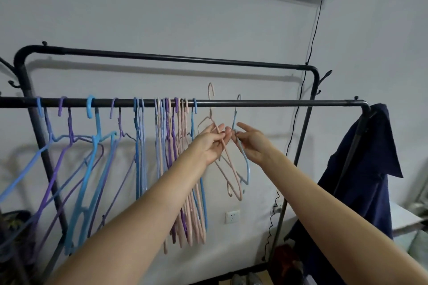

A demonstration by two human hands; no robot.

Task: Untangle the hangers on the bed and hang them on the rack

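Hands [214,143] – two; rails [254,103] – two; held hangers [228,164] – two (pink, blue).

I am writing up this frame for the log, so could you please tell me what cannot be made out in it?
- Bed: outside the head view, so any hangers left there are unseen.
- Black metal rack front rail: its left end is cut off by the frame edge.
- Left hand grip on the pink wire hanger: fingers overlap the wire.
- Right hand and pale blue wire hanger: whether the two hangers are still interlocked is unclear.
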